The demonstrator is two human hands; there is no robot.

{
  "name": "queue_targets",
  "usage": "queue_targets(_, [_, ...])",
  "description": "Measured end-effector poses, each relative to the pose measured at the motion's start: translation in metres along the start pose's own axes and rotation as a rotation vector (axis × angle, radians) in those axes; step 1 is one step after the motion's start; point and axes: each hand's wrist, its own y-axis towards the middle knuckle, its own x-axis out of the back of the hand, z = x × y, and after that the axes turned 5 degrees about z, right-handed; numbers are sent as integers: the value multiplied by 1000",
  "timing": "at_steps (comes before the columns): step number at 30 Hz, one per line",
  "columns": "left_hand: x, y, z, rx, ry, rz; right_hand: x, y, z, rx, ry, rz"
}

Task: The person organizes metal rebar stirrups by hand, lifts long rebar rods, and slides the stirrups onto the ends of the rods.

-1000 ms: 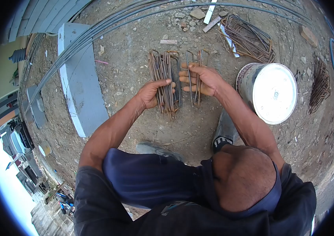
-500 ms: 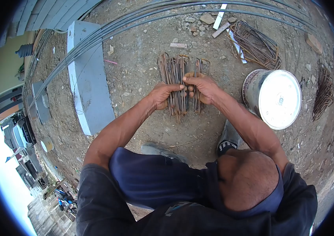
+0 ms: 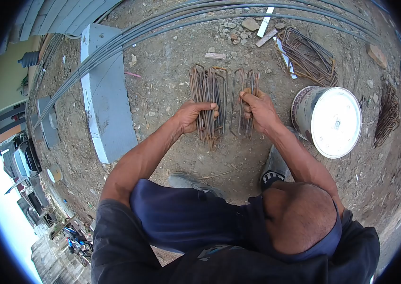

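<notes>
Holding two sets of thin bent rods, one per hand. Larger bundle (image 3: 212, 124) is in the left hand (image 3: 190, 115): thumb laid across the near face, fingers wrapped behind, clamped on it. Smaller bundle (image 3: 249, 124) is in the right hand (image 3: 261, 110): thumb and fingertips pinching the rods around mid-length. Both sets sit in front of the person, between the hands, over bare ground (image 3: 162, 142); can't tell if the lower ends touch it.

Key relation: long axes run away from the body, near parallel, crosswise to the line joining the hands. Larger bundle lies directly left of the smaller one, narrow gap between. Each hand comes in from its own outer side, so left is nearer the big set, right nearer the small one. One loop (image 3: 232, 102) stands in the gap, nearer the right hand; can't tell if it's gripped.

Further out: bucket (image 3: 305, 111) with white lid (image 3: 336, 122) right of the right hand, frame pile (image 3: 310, 53) beyond it, rusty bundle (image 3: 387, 116) far right. Grey slab (image 3: 108, 99) well left, long rods (image 3: 136, 32) arcing across it and along the far side
</notes>
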Motion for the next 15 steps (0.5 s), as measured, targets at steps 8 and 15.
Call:
queue_targets(8, [1,0,-2,9,34,28,3,-26,38,-56,54,173])
queue_targets(15, [14,6,2,26,43,42,41,-13,28,234,-340,-267])
